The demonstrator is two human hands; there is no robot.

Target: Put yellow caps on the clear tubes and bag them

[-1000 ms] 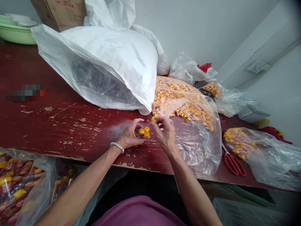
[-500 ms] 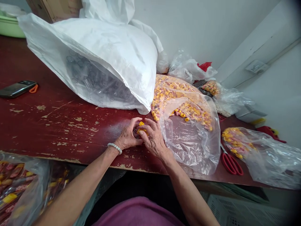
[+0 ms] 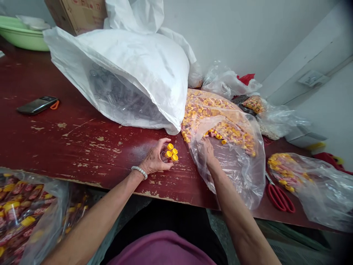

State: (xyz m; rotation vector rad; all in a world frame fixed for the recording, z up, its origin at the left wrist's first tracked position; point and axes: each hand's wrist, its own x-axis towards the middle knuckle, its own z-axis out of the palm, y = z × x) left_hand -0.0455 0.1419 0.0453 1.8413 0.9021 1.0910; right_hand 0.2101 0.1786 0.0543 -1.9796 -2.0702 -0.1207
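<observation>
My left hand point(image 3: 156, 160) rests on the worn red table point(image 3: 68, 147) and grips a small bundle of clear tubes with yellow caps point(image 3: 171, 152). My right hand point(image 3: 207, 151) is inside a clear plastic bag point(image 3: 228, 162), fingers reaching toward the loose yellow caps point(image 3: 217, 134) heaped in it. Whether those fingers hold a cap is hidden by the plastic. A big white sack point(image 3: 132, 73) lies just behind my hands, its open mouth showing many clear empty tubes point(image 3: 121, 99).
Red-handled scissors point(image 3: 280, 198) lie at the right near another clear bag of yellow pieces point(image 3: 286, 171). A dark phone point(image 3: 37, 105) lies at the left, a green basin point(image 3: 23, 35) at the far left back. A bag of filled tubes point(image 3: 22, 206) hangs below the table's front edge.
My right hand left the bundle in my left hand and moved right into the clear bag of caps. One more yellow cap now sits on the bundle.
</observation>
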